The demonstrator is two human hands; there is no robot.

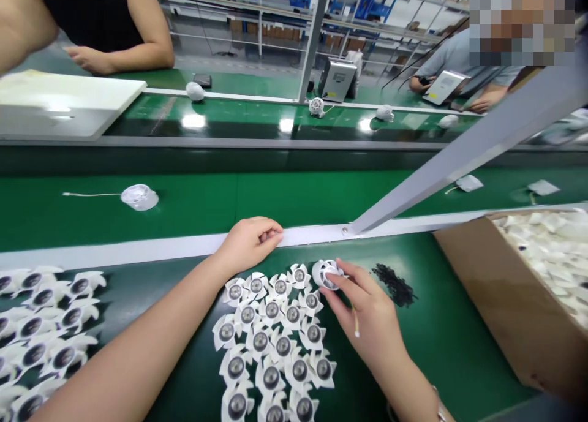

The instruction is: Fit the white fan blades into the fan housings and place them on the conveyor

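Pinching white housing (320, 273) in right hand (371, 307), left hand (249, 241) loosely curled, contents unclear

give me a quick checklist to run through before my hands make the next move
1. Right hand grips the white housing: ok, fingers and thumb are on it.
2. Left hand free: cannot tell, its fingers are curled at the white rail.
3. Cable end in view: ok, it shows in front of the right hand.
4. Fan wheels near: ok, grouped between the forearms.
5. Black parts tidy: not ok, they lie in a loose pile.
6. Housing fully visible: not ok, fingers cover some of it.
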